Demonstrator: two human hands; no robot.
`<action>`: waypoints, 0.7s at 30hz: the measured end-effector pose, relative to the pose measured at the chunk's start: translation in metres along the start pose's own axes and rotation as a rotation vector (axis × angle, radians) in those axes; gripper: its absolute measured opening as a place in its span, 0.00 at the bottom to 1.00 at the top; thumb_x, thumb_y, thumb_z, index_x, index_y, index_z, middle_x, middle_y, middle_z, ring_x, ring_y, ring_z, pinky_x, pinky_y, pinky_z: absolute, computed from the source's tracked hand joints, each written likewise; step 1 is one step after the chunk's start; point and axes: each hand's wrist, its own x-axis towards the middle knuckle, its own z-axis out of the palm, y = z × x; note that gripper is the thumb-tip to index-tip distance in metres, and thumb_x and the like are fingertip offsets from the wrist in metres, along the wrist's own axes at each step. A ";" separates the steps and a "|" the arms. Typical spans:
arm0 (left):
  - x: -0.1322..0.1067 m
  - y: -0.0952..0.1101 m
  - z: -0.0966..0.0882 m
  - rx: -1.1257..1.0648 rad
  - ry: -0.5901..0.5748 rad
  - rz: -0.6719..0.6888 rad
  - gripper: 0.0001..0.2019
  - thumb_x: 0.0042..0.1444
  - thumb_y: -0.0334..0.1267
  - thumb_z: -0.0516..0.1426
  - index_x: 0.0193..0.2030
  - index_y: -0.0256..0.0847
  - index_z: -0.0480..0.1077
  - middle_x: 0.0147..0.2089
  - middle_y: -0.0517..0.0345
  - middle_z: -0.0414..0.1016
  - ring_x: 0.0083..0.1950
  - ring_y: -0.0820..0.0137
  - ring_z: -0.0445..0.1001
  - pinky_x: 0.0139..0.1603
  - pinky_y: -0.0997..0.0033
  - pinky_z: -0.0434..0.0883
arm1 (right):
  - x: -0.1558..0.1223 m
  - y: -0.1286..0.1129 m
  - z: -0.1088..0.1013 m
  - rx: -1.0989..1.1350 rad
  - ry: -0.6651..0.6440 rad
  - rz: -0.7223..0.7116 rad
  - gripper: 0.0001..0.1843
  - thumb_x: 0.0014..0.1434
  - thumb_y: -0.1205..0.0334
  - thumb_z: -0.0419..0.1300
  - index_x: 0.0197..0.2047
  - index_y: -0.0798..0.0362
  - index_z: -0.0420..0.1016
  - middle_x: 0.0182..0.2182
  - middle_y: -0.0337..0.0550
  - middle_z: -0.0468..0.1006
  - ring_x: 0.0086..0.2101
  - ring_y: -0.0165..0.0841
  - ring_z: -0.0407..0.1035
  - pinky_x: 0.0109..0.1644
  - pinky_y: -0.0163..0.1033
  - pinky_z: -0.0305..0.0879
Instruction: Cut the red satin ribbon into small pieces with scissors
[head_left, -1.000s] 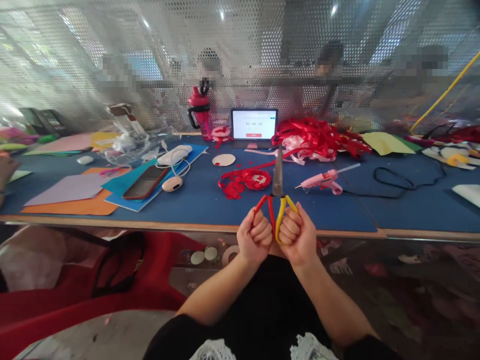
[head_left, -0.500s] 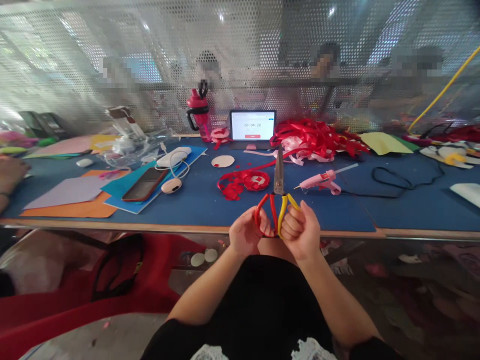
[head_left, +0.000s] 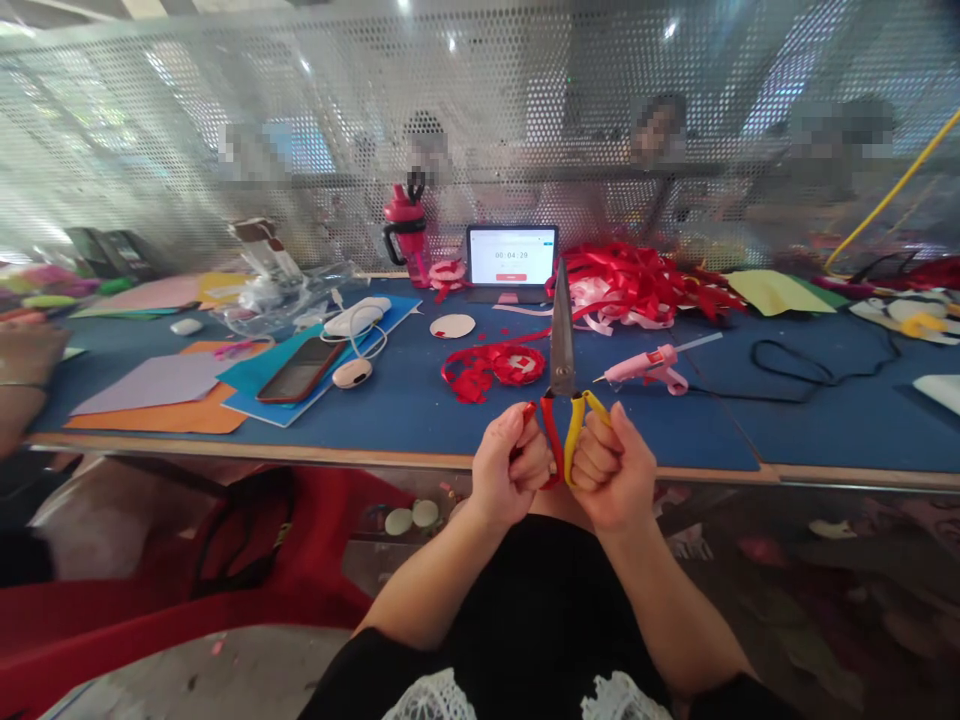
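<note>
Large scissors (head_left: 562, 345) point away from me at the table's front edge, their blades together. My left hand (head_left: 514, 460) is closed around the red handle, and my right hand (head_left: 615, 465) is closed around the yellow handle. Just beyond my hands lies a strip of red ribbon pieces with a round red rosette (head_left: 517, 365) at its end. To the right of the blades rests a pink glue gun (head_left: 649, 368) with a clear stick in its back. A white disc (head_left: 452, 326) with a small red piece on it lies behind the rosette.
Red and pink ribbons (head_left: 645, 285) are heaped beside a tablet (head_left: 512, 256) showing a timer. On the left are a phone (head_left: 300, 368), a white cabled device (head_left: 352, 373) and coloured sheets (head_left: 142, 382). A pink bottle (head_left: 406, 235) stands behind. Another person's arm (head_left: 30, 365) shows far left.
The fingers of my left hand have closed more fully around the red handle. The scissors look slightly nearer and larger. The whole view has shifted a little.
</note>
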 end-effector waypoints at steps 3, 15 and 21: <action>-0.002 -0.011 0.002 -0.073 0.050 0.018 0.20 0.59 0.45 0.53 0.22 0.40 0.50 0.12 0.72 0.41 0.13 0.83 0.33 0.11 0.85 0.42 | -0.001 0.004 -0.001 0.014 0.058 -0.013 0.32 0.56 0.55 0.61 0.18 0.51 0.39 0.11 0.24 0.39 0.12 0.20 0.29 0.12 0.28 0.30; -0.024 0.026 -0.044 0.196 -0.136 -0.267 0.12 0.59 0.39 0.54 0.26 0.37 0.61 0.13 0.73 0.45 0.12 0.85 0.37 0.12 0.86 0.43 | -0.035 -0.008 -0.031 -0.158 0.023 0.144 0.29 0.58 0.54 0.60 0.18 0.51 0.44 0.11 0.24 0.39 0.12 0.19 0.32 0.13 0.28 0.33; -0.022 -0.010 -0.022 -0.135 -0.089 -0.042 0.17 0.61 0.44 0.50 0.23 0.40 0.52 0.11 0.73 0.40 0.12 0.83 0.32 0.10 0.85 0.42 | -0.018 0.013 -0.014 0.052 -0.015 0.101 0.29 0.59 0.55 0.59 0.18 0.51 0.41 0.11 0.24 0.40 0.12 0.20 0.31 0.13 0.29 0.29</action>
